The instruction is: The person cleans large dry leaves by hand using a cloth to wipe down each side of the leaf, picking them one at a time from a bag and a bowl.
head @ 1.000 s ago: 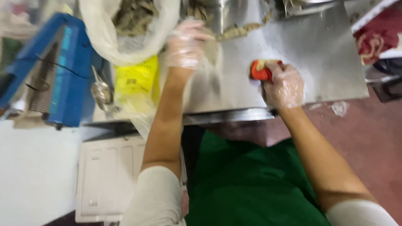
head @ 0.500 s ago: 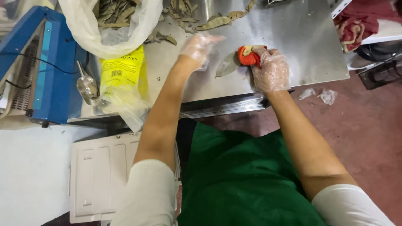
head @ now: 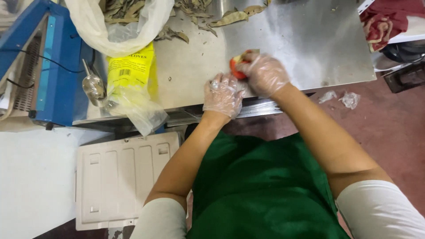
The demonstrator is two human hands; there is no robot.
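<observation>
Red-orange object (head: 236, 71), small and rounded, sits in the grip of the right hand (head: 264, 75) near the front edge of a steel table (head: 310, 48), seen from the head camera. Both hands wear thin clear gloves. The right hand's fingers curl around the object, a pale dried leaf tucked against it; the left hand (head: 222, 95) lies just beside it at the table's lip, fingers loosely bent, and whether it pinches anything cannot be told. Bare steel opens to the right and behind the hands as far as the table's far corner. To the left, a yellow packet (head: 131, 73) in a clear wrapper hangs over the front edge, a metal scoop (head: 93, 85) beside it and a blue machine (head: 48, 66) beyond. A clear bag of dried leaves (head: 121, 22) stands at the back left, with loose leaves (head: 230, 17) strewn across the rear. Below the table lies a white panel (head: 124, 181); crumpled plastic scraps (head: 341, 98) dot the red floor at right.
</observation>
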